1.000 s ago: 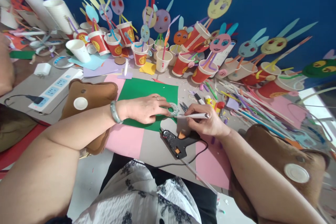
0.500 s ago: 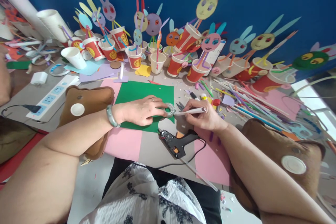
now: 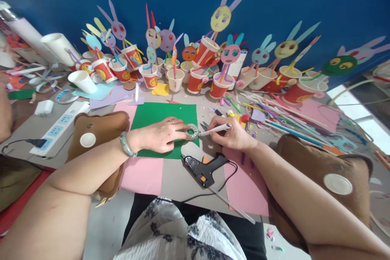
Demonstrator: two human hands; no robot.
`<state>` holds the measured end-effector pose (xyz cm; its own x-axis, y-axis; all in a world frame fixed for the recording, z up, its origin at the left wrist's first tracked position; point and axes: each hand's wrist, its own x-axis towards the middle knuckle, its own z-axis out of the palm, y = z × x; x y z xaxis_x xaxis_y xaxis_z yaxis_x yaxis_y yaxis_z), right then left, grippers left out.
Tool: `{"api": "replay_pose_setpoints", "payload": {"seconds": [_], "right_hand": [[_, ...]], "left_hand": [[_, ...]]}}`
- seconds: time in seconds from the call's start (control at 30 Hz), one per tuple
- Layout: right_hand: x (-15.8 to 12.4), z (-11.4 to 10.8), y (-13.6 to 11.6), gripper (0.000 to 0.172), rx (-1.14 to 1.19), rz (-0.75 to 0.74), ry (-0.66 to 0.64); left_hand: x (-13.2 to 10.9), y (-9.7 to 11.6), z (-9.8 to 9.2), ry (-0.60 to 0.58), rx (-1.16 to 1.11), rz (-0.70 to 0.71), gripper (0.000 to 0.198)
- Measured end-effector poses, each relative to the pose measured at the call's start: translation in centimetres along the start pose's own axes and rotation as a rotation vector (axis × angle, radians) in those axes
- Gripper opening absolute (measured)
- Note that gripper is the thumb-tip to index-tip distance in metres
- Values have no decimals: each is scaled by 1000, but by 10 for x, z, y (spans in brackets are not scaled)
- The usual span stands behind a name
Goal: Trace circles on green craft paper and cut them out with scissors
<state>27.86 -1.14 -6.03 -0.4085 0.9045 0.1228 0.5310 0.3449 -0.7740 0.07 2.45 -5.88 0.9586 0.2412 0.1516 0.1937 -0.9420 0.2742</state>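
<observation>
My left hand (image 3: pixel 164 133) lies over a sheet of green paper (image 3: pixel 161 111). Its fingertips hold a small grey ring with markings (image 3: pixel 196 131) flat near the paper's right edge. A white pen (image 3: pixel 217 129) sits in the closed fingers of my right hand (image 3: pixel 234 135), its tip pointing left at the ring's right rim. Whether the tip touches the paper, I cannot tell. Dark pointed scissor blades (image 3: pixel 204 125) show beside my right fingers; the rest of the tool is hidden. Just below lies a pale paper disc (image 3: pixel 190 149), close to a black glue gun (image 3: pixel 201 170).
Paper cups with rabbit-faced straw figures (image 3: pixel 222 85) line the blue wall. Coloured straws (image 3: pixel 292 118) are piled at right. Brown cushions (image 3: pixel 102 128) lie under both forearms. A power strip (image 3: pixel 59 128) is at left; the glue gun's cord (image 3: pixel 234 170) loops near my lap. Another person's arm (image 3: pixel 4 109) shows at far left.
The camera view has tilted and shifted slightly, so the scene sits lower and further left. Both hands keep nearly the same pose at the ring, the pen tip still at its right rim.
</observation>
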Motion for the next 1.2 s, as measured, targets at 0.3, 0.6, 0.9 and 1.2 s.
{"api": "replay_pose_setpoints", "payload": {"seconds": [0.3, 0.6, 0.9, 1.2], "right_hand": [[2, 0, 1, 11, 45, 39, 13], [4, 4, 5, 11, 66, 36, 68], [6, 6, 7, 9, 29, -50, 96], [6, 6, 7, 10, 59, -39, 88]], "left_hand": [[1, 1, -1, -20, 7, -8, 61], [1, 2, -3, -52, 25, -29, 62], [1, 3, -5, -76, 31, -51, 62], [-1, 1, -3, -78, 15, -62, 65]]}}
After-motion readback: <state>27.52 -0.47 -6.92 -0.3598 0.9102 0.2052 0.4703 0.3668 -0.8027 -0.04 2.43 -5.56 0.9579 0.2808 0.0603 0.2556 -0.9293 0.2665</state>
